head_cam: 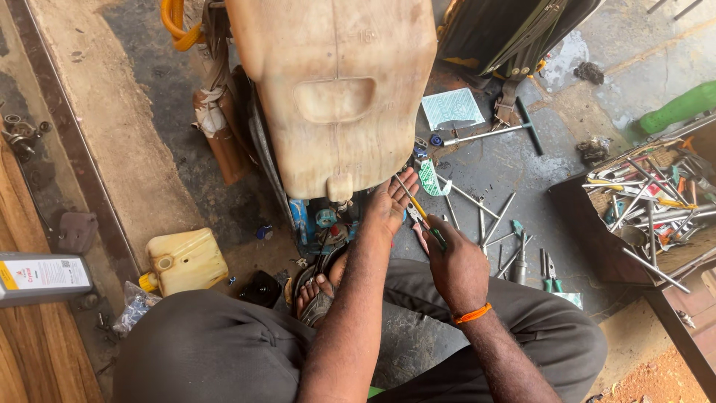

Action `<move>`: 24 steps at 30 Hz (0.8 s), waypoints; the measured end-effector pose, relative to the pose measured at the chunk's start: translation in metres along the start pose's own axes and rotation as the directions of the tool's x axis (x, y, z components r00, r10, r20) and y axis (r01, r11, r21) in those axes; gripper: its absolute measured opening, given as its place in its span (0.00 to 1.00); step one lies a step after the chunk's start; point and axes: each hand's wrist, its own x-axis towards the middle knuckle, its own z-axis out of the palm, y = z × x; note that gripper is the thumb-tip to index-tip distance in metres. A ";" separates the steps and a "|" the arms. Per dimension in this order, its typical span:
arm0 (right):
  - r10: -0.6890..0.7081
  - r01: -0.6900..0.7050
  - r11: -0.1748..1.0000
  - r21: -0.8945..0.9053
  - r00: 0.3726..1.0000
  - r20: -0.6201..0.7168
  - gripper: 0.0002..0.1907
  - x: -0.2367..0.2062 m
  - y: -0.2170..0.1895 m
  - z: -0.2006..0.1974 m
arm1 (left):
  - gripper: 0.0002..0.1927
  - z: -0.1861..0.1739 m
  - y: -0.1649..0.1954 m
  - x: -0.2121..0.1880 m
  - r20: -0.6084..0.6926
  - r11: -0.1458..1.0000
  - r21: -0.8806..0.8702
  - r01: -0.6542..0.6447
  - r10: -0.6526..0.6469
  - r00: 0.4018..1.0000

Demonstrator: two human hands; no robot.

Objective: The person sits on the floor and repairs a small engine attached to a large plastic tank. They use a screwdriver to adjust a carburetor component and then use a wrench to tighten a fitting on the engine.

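Observation:
My right hand grips a screwdriver with a yellow and green handle, its tip pointing up toward the base of a large dirty cream plastic jerrycan. My left hand reaches forward with fingers spread, touching small parts just under the jerrycan's lower edge, next to a blue part. An orange band circles my right wrist. My knees and a sandalled foot fill the bottom of the view.
Loose spanners and rods lie on the concrete floor to the right, with green-handled pliers. A box of tools stands far right. A small cream can and a grey oil bottle are at the left.

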 end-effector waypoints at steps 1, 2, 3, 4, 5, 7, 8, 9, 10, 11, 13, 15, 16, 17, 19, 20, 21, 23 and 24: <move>-0.002 0.002 1.000 -0.005 1.000 0.003 0.18 0.001 -0.001 0.002 | 0.21 0.000 0.000 0.000 0.003 1.000 -0.009 0.002 -0.002 1.000; -0.004 0.004 1.000 -0.009 1.000 0.005 0.18 0.002 -0.002 0.003 | 0.21 0.000 0.000 0.000 0.002 1.000 -0.009 0.000 0.000 1.000; 0.009 -0.009 1.000 0.005 1.000 0.010 0.18 0.003 -0.004 0.005 | 0.21 0.000 0.000 0.000 0.001 1.000 -0.011 -0.003 0.003 1.000; 0.024 -0.025 1.000 0.019 1.000 0.013 0.18 0.004 -0.006 0.007 | 0.21 0.000 0.000 0.000 0.002 1.000 -0.013 -0.004 0.005 1.000; 0.038 -0.039 0.999 0.035 0.999 0.014 0.18 0.005 -0.009 0.008 | 0.21 0.000 0.000 0.000 -0.004 1.000 0.000 -0.001 0.001 1.000; 0.019 -0.018 0.999 0.026 1.000 -0.002 0.18 0.006 -0.013 0.009 | 0.20 -0.001 -0.001 0.001 -0.021 1.000 0.029 -0.001 0.002 1.000; 0.012 -0.012 1.000 0.020 1.000 -0.006 0.18 0.005 -0.014 0.008 | 0.20 -0.002 -0.001 0.002 -0.018 1.000 0.016 -0.001 0.002 1.000; 0.038 -0.038 0.999 0.007 0.999 0.019 0.18 0.005 -0.015 0.006 | 0.20 -0.003 -0.002 0.003 -0.014 1.000 0.004 0.004 -0.004 1.000; 0.063 -0.063 0.998 -0.008 0.997 0.038 0.18 0.004 -0.015 0.004 | 0.21 -0.005 -0.002 0.005 -0.006 1.000 -0.007 0.010 -0.010 1.000; 0.082 -0.081 0.996 -0.027 0.995 0.059 0.18 0.004 -0.014 0.001 | 0.20 -0.006 -0.003 0.007 0.002 1.000 -0.010 0.005 -0.005 1.000; 0.074 -0.073 0.997 -0.035 0.996 0.044 0.18 0.003 -0.013 -0.002 | 0.20 -0.008 -0.004 0.010 0.016 1.000 -0.013 0.003 -0.003 1.000; 0.039 -0.038 0.999 -0.021 0.999 0.016 0.18 0.005 -0.012 -0.004 | 0.20 -0.010 -0.006 0.012 0.019 1.000 -0.009 0.001 -0.001 1.000; 0.010 -0.010 1.000 -0.008 1.000 0.002 0.17 0.006 -0.012 -0.004 | 0.20 -0.011 -0.007 0.013 0.018 1.000 -0.008 0.003 -0.002 1.000; -0.013 0.014 1.000 0.008 1.000 -0.015 0.17 0.007 -0.012 -0.004 | 0.20 -0.012 -0.008 0.013 0.017 1.000 -0.007 0.009 -0.009 1.000; -0.023 0.023 1.000 0.012 0.999 -0.029 0.17 0.008 -0.013 -0.003 | 0.21 -0.014 -0.009 0.014 0.021 1.000 -0.008 0.007 -0.006 1.000; -0.030 0.030 0.999 0.012 0.999 -0.029 0.17 0.007 -0.013 -0.001 | 0.21 -0.015 -0.009 0.014 0.019 1.000 0.004 0.005 -0.005 1.000; -0.039 0.038 0.999 -0.036 0.999 -0.033 0.17 0.006 -0.014 0.000 | 0.21 -0.015 -0.009 0.014 0.016 1.000 0.017 0.003 -0.003 1.000; -0.061 0.054 0.990 -0.129 0.997 -0.045 0.17 0.004 -0.015 0.004 | 0.21 -0.016 -0.009 0.015 0.014 1.000 0.026 -0.003 0.003 1.000; -0.057 0.058 0.975 -0.213 0.998 0.008 0.17 0.003 -0.014 0.006 | 0.21 -0.016 -0.009 0.016 0.012 1.000 0.020 0.000 0.000 1.000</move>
